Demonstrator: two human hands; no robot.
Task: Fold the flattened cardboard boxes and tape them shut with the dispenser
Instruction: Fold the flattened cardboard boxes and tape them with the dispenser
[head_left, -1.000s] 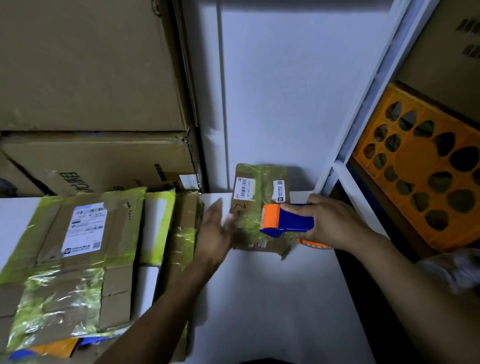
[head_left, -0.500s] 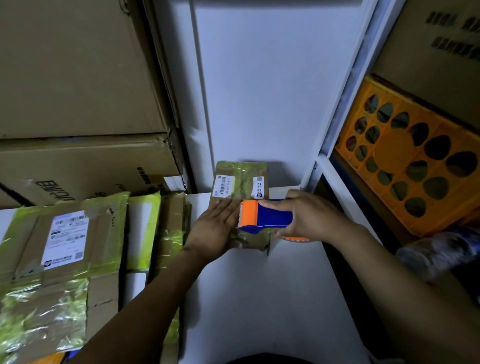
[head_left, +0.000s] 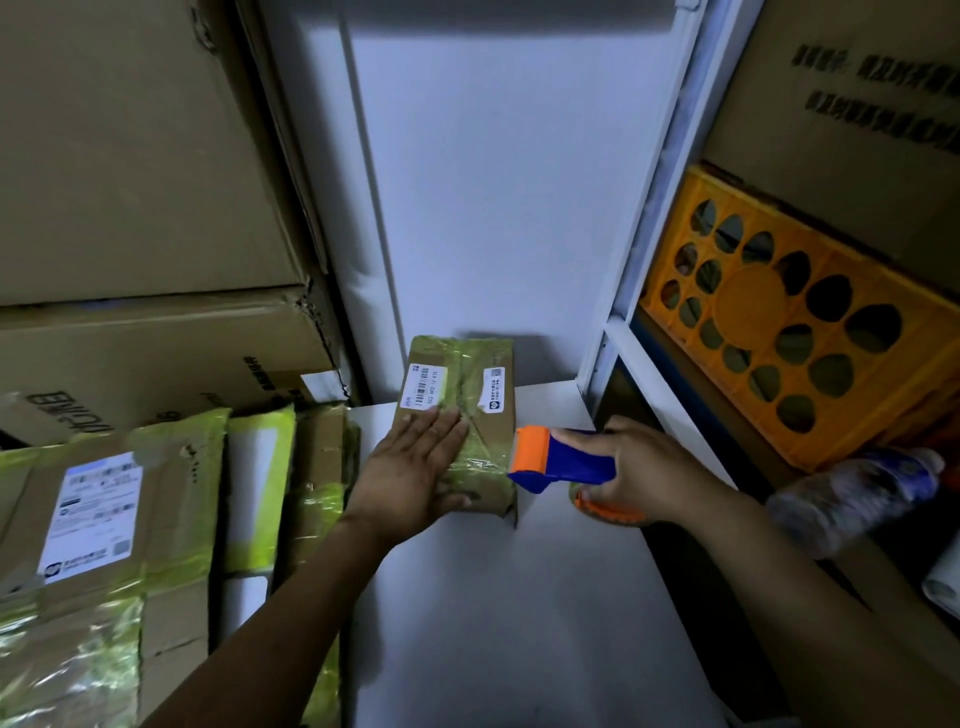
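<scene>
Box (head_left: 462, 384) sits at far end of white table (head_left: 493, 597), near the wall. Left hand (head_left: 410, 467) lies flat on it, fingers straight, pressing down. Right hand (head_left: 644, 467) wraps tape dispenser (head_left: 561, 460) handle, orange head at box's right edge. Risk: flat palm only pins, so tape pull may drag box sideways and strip lands crooked.

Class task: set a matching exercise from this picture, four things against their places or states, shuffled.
Things
1. left hand
2. tape dispenser
3. small taped box
4. orange crate

Places or states
A. far right, with round holes
B. at the back of the white table
C. flat on the small taped box
D. held by the right hand

Pairs: 1-C, 2-D, 3-B, 4-A
</scene>
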